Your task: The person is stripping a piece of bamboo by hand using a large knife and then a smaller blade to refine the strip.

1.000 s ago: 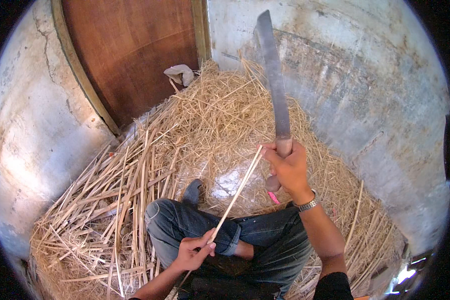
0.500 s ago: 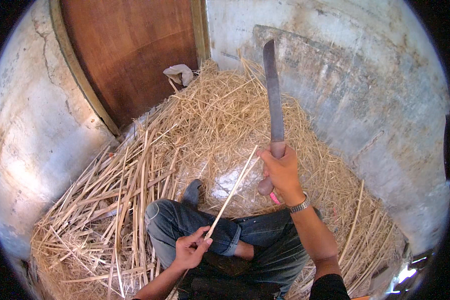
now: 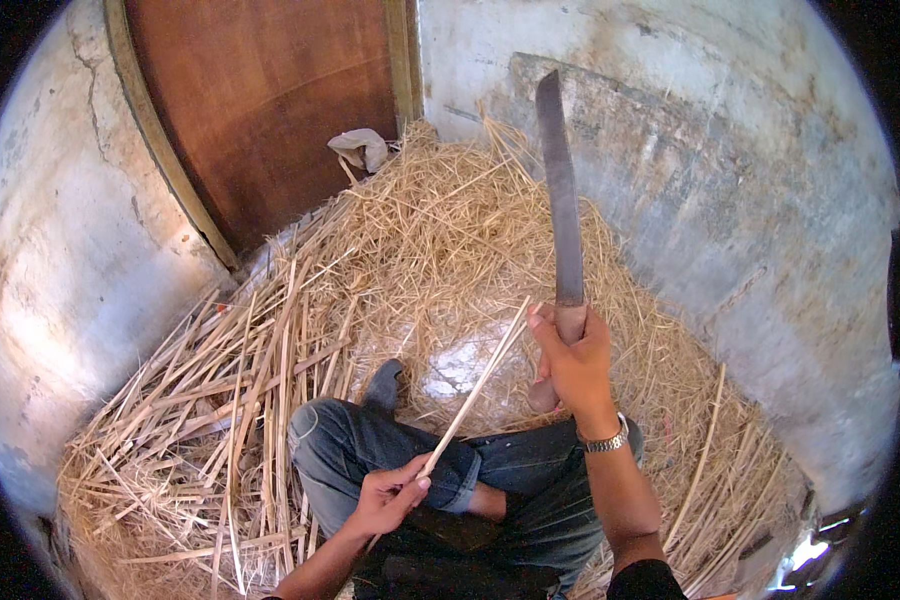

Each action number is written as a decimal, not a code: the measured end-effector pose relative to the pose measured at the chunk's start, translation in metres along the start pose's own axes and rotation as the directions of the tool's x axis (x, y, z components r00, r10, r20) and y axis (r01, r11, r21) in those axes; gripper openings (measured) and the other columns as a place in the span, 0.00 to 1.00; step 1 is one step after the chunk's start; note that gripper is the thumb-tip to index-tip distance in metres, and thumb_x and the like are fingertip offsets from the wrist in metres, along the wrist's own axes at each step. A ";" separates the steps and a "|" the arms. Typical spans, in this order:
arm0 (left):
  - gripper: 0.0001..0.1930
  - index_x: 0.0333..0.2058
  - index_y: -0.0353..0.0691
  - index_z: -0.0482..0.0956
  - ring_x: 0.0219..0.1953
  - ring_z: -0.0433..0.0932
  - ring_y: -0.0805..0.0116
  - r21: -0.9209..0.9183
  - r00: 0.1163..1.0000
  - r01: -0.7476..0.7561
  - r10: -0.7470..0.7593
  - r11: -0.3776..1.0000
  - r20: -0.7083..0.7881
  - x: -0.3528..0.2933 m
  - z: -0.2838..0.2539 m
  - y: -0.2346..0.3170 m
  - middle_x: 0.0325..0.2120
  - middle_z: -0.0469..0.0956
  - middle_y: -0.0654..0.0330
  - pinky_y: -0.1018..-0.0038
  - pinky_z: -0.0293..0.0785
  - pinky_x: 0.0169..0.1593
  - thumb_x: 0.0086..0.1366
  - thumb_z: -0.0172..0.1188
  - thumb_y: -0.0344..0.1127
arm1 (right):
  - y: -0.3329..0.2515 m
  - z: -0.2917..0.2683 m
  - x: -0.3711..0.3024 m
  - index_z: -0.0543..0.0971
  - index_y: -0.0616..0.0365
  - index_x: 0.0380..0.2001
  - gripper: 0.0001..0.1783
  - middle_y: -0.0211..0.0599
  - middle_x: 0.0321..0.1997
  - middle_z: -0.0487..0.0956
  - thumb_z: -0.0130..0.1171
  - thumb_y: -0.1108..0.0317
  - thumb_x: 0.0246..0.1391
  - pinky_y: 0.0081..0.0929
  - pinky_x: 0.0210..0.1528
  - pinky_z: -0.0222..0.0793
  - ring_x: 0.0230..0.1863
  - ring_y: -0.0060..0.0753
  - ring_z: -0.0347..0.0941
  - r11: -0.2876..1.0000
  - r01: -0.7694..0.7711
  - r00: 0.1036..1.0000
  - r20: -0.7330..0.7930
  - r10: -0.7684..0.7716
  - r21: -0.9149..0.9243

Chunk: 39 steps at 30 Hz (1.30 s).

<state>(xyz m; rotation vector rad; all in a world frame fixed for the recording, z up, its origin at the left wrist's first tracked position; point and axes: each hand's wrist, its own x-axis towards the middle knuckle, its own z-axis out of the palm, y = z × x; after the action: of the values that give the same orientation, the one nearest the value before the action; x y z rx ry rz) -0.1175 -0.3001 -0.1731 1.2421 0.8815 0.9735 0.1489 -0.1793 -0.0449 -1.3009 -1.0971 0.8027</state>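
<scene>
My left hand (image 3: 390,498) pinches the lower part of a thin pale bamboo strip (image 3: 478,388) between thumb and fingers, over my crossed legs. The strip slants up and to the right, its tip close to the thumb of my right hand (image 3: 577,368). I cannot tell whether the two touch. That right hand is wrapped round the wooden handle of a machete (image 3: 562,195), and the rounded butt shows below the fingers. Its long dark blade points up and away from me, tilted slightly left, in front of the far wall.
Thin shavings (image 3: 440,210) are heaped in the corner. Longer split strips (image 3: 270,370) lie in a pile at my left. A brown door (image 3: 270,100) and stained walls (image 3: 750,170) stand close around. A crumpled whitish bag (image 3: 360,148) rests by the door.
My right hand and the machete have shifted a little right and nearer to me. The strip's tip has moved slightly right, and my left hand has barely moved.
</scene>
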 end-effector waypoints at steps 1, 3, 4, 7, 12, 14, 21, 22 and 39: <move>0.21 0.60 0.36 0.72 0.22 0.63 0.86 0.004 0.999 -0.043 0.043 0.999 -0.009 0.001 0.001 -0.002 0.22 0.69 0.73 0.84 0.60 0.25 0.69 0.57 0.29 | 0.003 -0.003 -0.002 0.76 0.65 0.30 0.13 0.28 0.19 0.74 0.68 0.67 0.53 0.23 0.19 0.65 0.16 0.20 0.69 0.999 0.039 0.999 0.013 -0.039 -0.029; 0.21 0.59 0.35 0.72 0.24 0.62 0.87 0.189 0.972 -0.026 0.069 0.982 -0.226 0.008 -0.005 0.000 0.23 0.69 0.75 0.84 0.59 0.26 0.69 0.58 0.29 | 0.000 -0.009 -0.009 0.77 0.64 0.31 0.12 0.29 0.19 0.75 0.68 0.66 0.53 0.25 0.23 0.66 0.19 0.22 0.71 0.992 0.080 0.997 0.008 -0.080 -0.093; 0.21 0.59 0.35 0.73 0.24 0.62 0.87 0.083 0.955 -0.002 0.026 0.997 -0.295 0.013 -0.014 0.005 0.24 0.68 0.76 0.85 0.58 0.27 0.69 0.58 0.30 | -0.002 -0.013 -0.013 0.77 0.64 0.31 0.12 0.30 0.20 0.76 0.68 0.66 0.52 0.27 0.26 0.68 0.21 0.24 0.73 0.980 0.120 0.993 0.004 -0.121 -0.156; 0.22 0.63 0.37 0.68 0.20 0.61 0.85 0.047 0.980 -0.065 0.072 0.997 -0.183 0.014 -0.031 0.014 0.20 0.67 0.72 0.84 0.58 0.23 0.71 0.52 0.28 | -0.002 -0.023 -0.023 0.79 0.62 0.31 0.12 0.33 0.22 0.78 0.69 0.65 0.51 0.29 0.31 0.70 0.26 0.26 0.74 0.960 0.165 0.986 0.042 -0.160 -0.226; 0.22 0.65 0.37 0.64 0.14 0.61 0.81 -0.114 0.993 -0.023 0.037 0.993 0.114 0.011 -0.023 0.032 0.16 0.67 0.66 0.82 0.58 0.18 0.74 0.48 0.31 | 0.015 -0.032 -0.020 0.78 0.61 0.27 0.13 0.32 0.20 0.75 0.70 0.64 0.51 0.28 0.27 0.65 0.22 0.24 0.66 0.905 0.260 0.966 0.085 -0.245 -0.338; 0.22 0.65 0.36 0.63 0.12 0.62 0.81 -0.085 0.986 0.003 0.011 0.996 0.168 0.012 -0.022 0.031 0.14 0.67 0.65 0.82 0.59 0.17 0.75 0.45 0.34 | 0.018 -0.034 -0.018 0.77 0.61 0.25 0.14 0.29 0.18 0.72 0.70 0.63 0.52 0.27 0.25 0.62 0.21 0.23 0.63 0.897 0.299 0.954 0.079 -0.290 -0.325; 0.22 0.65 0.36 0.62 0.12 0.64 0.81 -0.109 0.978 -0.035 0.057 0.993 0.201 0.012 -0.021 0.028 0.14 0.68 0.64 0.82 0.60 0.18 0.75 0.45 0.35 | 0.015 -0.045 -0.008 0.66 0.56 0.17 0.24 0.21 0.15 0.60 0.72 0.61 0.51 0.25 0.21 0.52 0.20 0.18 0.53 0.923 0.278 0.959 0.122 -0.254 -0.265; 0.22 0.65 0.35 0.62 0.12 0.64 0.81 -0.111 0.978 -0.029 0.051 0.993 0.202 0.011 -0.021 0.029 0.14 0.68 0.64 0.82 0.60 0.18 0.75 0.45 0.35 | 0.014 -0.047 -0.007 0.66 0.56 0.16 0.25 0.21 0.15 0.60 0.72 0.60 0.51 0.26 0.21 0.51 0.20 0.19 0.53 0.915 0.270 0.961 0.137 -0.239 -0.300; 0.22 0.65 0.35 0.63 0.13 0.64 0.80 -0.113 0.980 -0.017 0.039 0.993 0.194 0.011 -0.024 0.026 0.13 0.67 0.65 0.82 0.60 0.18 0.75 0.46 0.36 | 0.009 -0.052 -0.012 0.69 0.56 0.18 0.22 0.21 0.13 0.63 0.72 0.61 0.50 0.24 0.19 0.53 0.17 0.16 0.58 0.919 0.254 0.959 0.203 -0.199 -0.301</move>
<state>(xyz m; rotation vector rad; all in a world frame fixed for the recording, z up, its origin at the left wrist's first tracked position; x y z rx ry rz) -0.1386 -0.2802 -0.1502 1.2345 0.6493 0.8935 0.1955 -0.2066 -0.0522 -1.3602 -1.5368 0.5791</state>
